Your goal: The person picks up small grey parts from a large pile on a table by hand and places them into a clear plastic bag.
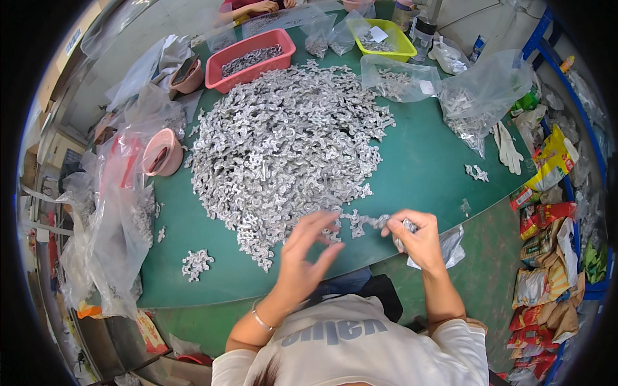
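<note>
1. The right hand (415,238) is curled, its thumb and fingers pinching a small bunch of silver-grey pieces (407,226) that shows between the fingertips.
2. The left hand (306,251) is spread, thumb well apart from the fingers; it is blurred by motion, so I cannot tell whether its fingertips touch any piece.
3. Between the two hands, a short row of pieces (357,222) runs from the right hand's fingers toward the left hand, over the near part of the green desk (425,161).
4. A large heap of similar pieces (283,148) spreads out ahead of the left hand, its near edge lying just beside those fingers.
5. Well to the left of the left hand, a small cluster (197,264) lies apart from the heap; farther ahead on that side stands a pink basket (164,152).
6. Ahead of the right hand and to its right are another small group of pieces (476,172), a white glove (507,151) and a clear bag (470,106) with pieces inside.
7. Far ahead of both hands, beyond the heap, stand a red tub (251,61) and a yellow-green basket (402,45), both holding pieces.
</note>
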### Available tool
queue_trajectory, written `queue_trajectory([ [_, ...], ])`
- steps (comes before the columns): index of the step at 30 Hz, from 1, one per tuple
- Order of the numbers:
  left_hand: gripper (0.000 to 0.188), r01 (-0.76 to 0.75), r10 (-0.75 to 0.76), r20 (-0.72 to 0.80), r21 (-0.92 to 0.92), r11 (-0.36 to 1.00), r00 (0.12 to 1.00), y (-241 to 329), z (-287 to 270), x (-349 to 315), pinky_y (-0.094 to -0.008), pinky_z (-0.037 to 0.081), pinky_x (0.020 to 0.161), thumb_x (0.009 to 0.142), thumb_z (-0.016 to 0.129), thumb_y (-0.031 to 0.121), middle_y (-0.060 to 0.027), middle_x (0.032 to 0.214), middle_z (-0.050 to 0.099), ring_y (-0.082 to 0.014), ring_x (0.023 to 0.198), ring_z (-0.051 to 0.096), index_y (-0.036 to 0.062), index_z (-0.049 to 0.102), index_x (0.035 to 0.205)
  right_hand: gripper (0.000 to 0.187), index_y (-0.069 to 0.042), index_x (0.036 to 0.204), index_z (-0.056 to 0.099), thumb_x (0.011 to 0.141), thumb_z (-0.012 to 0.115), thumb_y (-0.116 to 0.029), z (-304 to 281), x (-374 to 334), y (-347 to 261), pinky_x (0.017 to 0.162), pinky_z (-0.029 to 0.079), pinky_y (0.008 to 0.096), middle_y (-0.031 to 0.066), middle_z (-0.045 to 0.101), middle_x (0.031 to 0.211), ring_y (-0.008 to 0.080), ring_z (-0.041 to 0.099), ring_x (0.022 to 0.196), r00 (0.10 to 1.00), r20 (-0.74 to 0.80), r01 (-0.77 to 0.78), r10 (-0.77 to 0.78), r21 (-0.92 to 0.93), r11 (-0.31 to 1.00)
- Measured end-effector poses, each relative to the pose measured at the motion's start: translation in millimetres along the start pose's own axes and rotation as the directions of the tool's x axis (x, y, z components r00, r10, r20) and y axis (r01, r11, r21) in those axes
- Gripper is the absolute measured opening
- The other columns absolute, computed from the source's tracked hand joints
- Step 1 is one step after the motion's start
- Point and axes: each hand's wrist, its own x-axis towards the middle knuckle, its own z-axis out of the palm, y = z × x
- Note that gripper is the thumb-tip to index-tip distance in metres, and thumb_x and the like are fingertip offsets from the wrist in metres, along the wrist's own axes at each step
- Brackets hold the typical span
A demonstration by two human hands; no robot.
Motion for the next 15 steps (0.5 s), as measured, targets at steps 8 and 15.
queue_trajectory([
  [8, 0.023, 0.144, -0.096, 0.147, -0.364, 0.92, 0.984, 7, 5, 4, -0.0254, 0.05, 0.077, 0.076, 0.06, -0.008, -0.0131, 0.101, 0.057, -0.0165, 0.09, 0.057, -0.0042, 0.061, 0.099, 0.02, 0.002, 0.074, 0.06, 0.086, 0.057, -0.013, 11, -20, -28, 0.039, 0.035, 0.02, 0.0044, 0.06, 0.063, 0.0049, 0.046, 0.045, 0.982, 0.161, -0.12, 0.093, 0.163, 0.979],
  [15, 0.019, 0.215, -0.174, 0.127, -0.496, 0.842, 0.976, 11, 5, -1, -0.0288, 0.052, 0.079, 0.075, 0.06, -0.011, -0.0167, 0.099, 0.056, -0.0198, 0.088, 0.058, -0.01, 0.06, 0.094, 0.024, 0.003, 0.072, 0.058, 0.088, 0.056, -0.015, 17, -24, -29, 0.039, 0.035, 0.0212, 0.0053, 0.058, 0.061, 0.0068, 0.047, 0.045, 0.989, 0.148, -0.052, 0.013, 0.258, 0.965],
])
